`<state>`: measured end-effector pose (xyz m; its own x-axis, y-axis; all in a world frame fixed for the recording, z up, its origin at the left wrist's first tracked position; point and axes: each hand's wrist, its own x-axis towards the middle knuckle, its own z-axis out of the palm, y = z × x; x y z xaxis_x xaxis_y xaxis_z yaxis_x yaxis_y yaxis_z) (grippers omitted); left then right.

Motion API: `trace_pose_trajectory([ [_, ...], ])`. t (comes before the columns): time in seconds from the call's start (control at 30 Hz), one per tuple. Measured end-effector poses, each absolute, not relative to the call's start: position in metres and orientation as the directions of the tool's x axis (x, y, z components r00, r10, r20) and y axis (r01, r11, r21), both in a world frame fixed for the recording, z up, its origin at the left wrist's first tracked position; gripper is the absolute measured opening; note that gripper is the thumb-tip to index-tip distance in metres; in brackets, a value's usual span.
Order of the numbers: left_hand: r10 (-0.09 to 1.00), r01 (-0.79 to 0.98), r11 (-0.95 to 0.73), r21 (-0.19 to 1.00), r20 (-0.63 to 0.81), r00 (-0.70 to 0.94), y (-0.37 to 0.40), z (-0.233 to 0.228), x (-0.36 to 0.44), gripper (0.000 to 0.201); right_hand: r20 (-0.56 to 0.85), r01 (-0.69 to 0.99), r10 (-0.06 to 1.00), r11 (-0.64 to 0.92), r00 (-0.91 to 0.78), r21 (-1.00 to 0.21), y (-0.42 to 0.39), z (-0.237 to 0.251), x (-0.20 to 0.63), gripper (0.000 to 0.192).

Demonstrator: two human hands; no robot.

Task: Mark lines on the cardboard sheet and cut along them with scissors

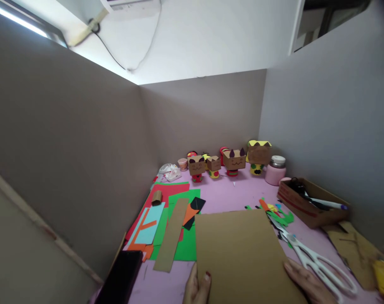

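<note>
- Right now my left hand (196, 289) pinches the near left edge of the flat brown cardboard sheet (242, 253), thumb on top, and my right hand (307, 283) presses fingers on its near right edge; the sheet lies on the pink tabletop (223, 194), mid-near.
- Just right of my right hand lie the white-handled scissors (318, 261), blades pointing far-left and touching the sheet's right edge. If I slide the sheet rightward, I judge it could shove them or catch my fingers on the blades.
- Left of the sheet, a long brown cardboard strip (173, 240) rests on loose green, red and blue coloured paper sheets (166, 211); a leftward push could scatter them.
- Farther right, an open brown cardboard box with pens (309, 202) sits well apart from my hands.
- At the far wall stand small brown box-headed paper figures (233, 161) and a pink jar with a white lid (276, 171); lifting the sheet carelessly forward might topple them.
</note>
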<state>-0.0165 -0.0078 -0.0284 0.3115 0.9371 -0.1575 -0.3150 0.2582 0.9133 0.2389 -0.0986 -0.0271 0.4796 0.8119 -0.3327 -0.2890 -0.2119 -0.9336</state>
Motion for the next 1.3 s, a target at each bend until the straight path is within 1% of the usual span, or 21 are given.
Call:
trace_pose_trajectory([
  [0.07,0.928,-0.345,0.3,0.889,-0.188,0.32,-0.007,-0.027,-0.017,0.082,-0.382,-0.472,0.856,-0.192,0.347,-0.86,-0.097,-0.012,0.228,0.037],
  [0.17,0.913,-0.312,0.359,0.879,-0.262,0.313,-0.005,-0.022,-0.021,0.08,-0.358,-0.577,0.869,-0.107,0.341,-0.81,-0.097,-0.001,0.222,0.029],
  [0.33,0.911,-0.139,0.317,0.938,-0.26,0.321,0.002,-0.013,-0.034,0.072,-0.216,-0.568,0.955,-0.064,0.203,-0.82,-0.1,-0.003,0.221,0.012],
  [0.43,0.9,-0.086,0.328,0.941,-0.283,0.333,0.004,-0.013,-0.039,0.062,-0.204,-0.518,0.959,-0.075,0.196,-0.852,-0.099,-0.005,0.218,0.016],
  [0.5,0.885,-0.134,0.385,0.913,-0.324,0.335,0.003,-0.014,-0.04,0.058,-0.204,-0.472,0.963,-0.098,0.178,-0.876,-0.098,-0.006,0.216,0.023],
  [0.57,0.859,-0.209,0.455,0.866,-0.365,0.359,0.0,-0.013,-0.039,0.056,-0.159,-0.31,0.941,-0.062,0.299,-0.949,-0.097,-0.004,0.216,0.031],
  [0.63,0.841,-0.26,0.494,0.83,-0.38,0.386,-0.003,-0.013,-0.036,0.057,0.002,0.038,0.866,-0.019,0.5,-0.999,-0.095,0.001,0.217,0.037],
  [0.67,0.837,-0.269,0.499,0.824,-0.378,0.395,-0.004,-0.012,-0.034,0.059,0.121,0.24,0.825,-0.018,0.552,-0.971,-0.093,0.005,0.217,0.038],
  [0.7,0.838,-0.273,0.494,0.826,-0.369,0.401,-0.006,-0.013,-0.032,0.061,0.23,0.421,0.808,-0.025,0.543,-0.907,-0.091,0.009,0.216,0.037],
  [0.73,0.844,-0.274,0.478,0.834,-0.35,0.407,-0.006,-0.013,-0.03,0.064,0.299,0.568,0.828,-0.028,0.474,-0.822,-0.088,0.014,0.215,0.035],
  [0.8,0.861,-0.265,0.428,0.864,-0.301,0.411,-0.006,-0.014,-0.028,0.068,0.315,0.746,0.909,0.007,0.273,-0.666,-0.08,0.022,0.21,0.033],
  [0.83,0.872,-0.251,0.391,0.885,-0.27,0.408,-0.006,-0.015,-0.028,0.07,0.282,0.793,0.942,0.028,0.183,-0.609,-0.075,0.025,0.206,0.034],
  [0.9,0.898,-0.159,0.282,0.946,-0.202,0.39,-0.003,-0.014,-0.032,0.071,0.217,0.827,0.972,0.044,0.095,-0.561,-0.063,0.028,0.196,0.035],
  [0.97,0.936,0.111,0.091,0.99,-0.123,0.331,0.001,-0.009,-0.038,0.069,0.18,0.843,0.981,0.034,0.075,-0.536,-0.049,0.028,0.187,0.035],
  [1.0,0.955,0.307,-0.034,0.951,-0.059,0.289,0.003,-0.005,-0.041,0.065,0.165,0.855,0.984,0.028,0.067,-0.519,-0.043,0.028,0.184,0.036],
  [1.03,0.966,0.507,-0.154,0.848,0.022,0.257,0.005,0.0,-0.044,0.06,0.15,0.866,0.987,0.024,0.059,-0.499,-0.037,0.028,0.182,0.037],
  [1.07,0.962,0.669,-0.253,0.699,0.11,0.248,0.008,0.005,-0.045,0.054,0.135,0.877,0.99,0.022,0.049,-0.481,-0.032,0.028,0.18,0.037],
  [1.1,0.944,0.769,-0.33,0.548,0.185,0.274,0.011,0.01,-0.045,0.049,0.121,0.886,0.992,0.022,0.038,-0.463,-0.027,0.028,0.18,0.038],
  [1.13,0.914,0.813,-0.401,0.423,0.239,0.328,0.014,0.014,-0.043,0.046,0.107,0.894,0.994,0.023,0.028,-0.448,-0.023,0.028,0.18,0.039],
  [1.2,0.848,0.805,-0.523,0.282,0.265,0.458,0.02,0.019,-0.033,0.046,0.079,0.907,0.997,0.024,0.01,-0.42,-0.016,0.028,0.181,0.039],
  [1.3,0.777,0.739,-0.628,0.243,0.136,0.615,0.027,0.017,-0.014,0.056,0.038,0.925,0.999,0.018,-0.004,-0.379,-0.007,0.028,0.182,0.041],
])
